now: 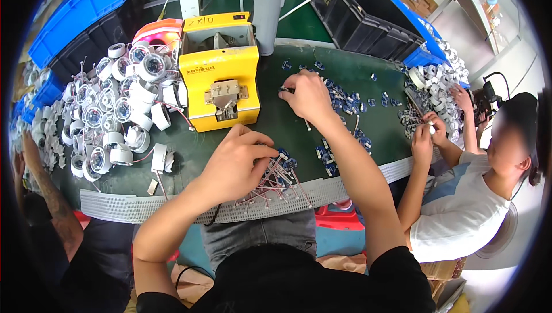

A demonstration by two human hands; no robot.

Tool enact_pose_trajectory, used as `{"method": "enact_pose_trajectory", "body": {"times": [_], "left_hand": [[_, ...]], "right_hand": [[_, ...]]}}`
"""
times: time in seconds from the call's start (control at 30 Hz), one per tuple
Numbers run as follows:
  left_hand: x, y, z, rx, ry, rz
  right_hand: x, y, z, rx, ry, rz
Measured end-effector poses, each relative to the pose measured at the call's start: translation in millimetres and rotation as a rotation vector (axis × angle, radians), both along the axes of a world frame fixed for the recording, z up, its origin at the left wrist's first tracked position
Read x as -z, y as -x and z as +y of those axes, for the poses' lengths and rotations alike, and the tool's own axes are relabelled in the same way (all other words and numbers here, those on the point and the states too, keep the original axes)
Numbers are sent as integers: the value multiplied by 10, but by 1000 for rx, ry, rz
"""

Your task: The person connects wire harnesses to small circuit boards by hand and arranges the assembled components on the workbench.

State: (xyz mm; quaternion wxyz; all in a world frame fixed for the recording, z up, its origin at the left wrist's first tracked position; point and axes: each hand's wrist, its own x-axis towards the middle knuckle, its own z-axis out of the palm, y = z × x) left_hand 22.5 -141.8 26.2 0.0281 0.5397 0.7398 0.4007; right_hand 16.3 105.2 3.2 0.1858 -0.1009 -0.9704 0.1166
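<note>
My left hand [237,160] curls its fingers together at the edge of a heap of small circuit boards with thin red-and-white wires [279,182]. What it pinches, if anything, is hidden. Further forward, my right hand [309,95] pinches a small dark piece that looks like a circuit board [286,89], just right of the yellow machine [221,80]. Loose small blue circuit boards [345,103] lie scattered beyond and to the right of that hand. A metal fixture [224,95] is mounted on the machine's front.
White round housings with clear lenses [109,112] pile up left of the machine. A perforated white strip [144,206] runs along the table's near edge. Black crates [359,17] and a blue crate [80,14] stand behind. At right, a co-worker in a white shirt [466,204] handles parts.
</note>
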Motion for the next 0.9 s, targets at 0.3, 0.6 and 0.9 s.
{"method": "enact_pose_trajectory", "body": {"times": [0.3, 0.6, 0.9], "left_hand": [[159, 14, 44, -192, -283, -944], [171, 80, -29, -168, -271, -965], [96, 78, -63, -229, -346, -1083]], "right_hand": [[-394, -607, -541, -346, 974, -80], [-181, -381, -115, -60, 136, -87], [-200, -528, -426, -286, 709, 20]]}}
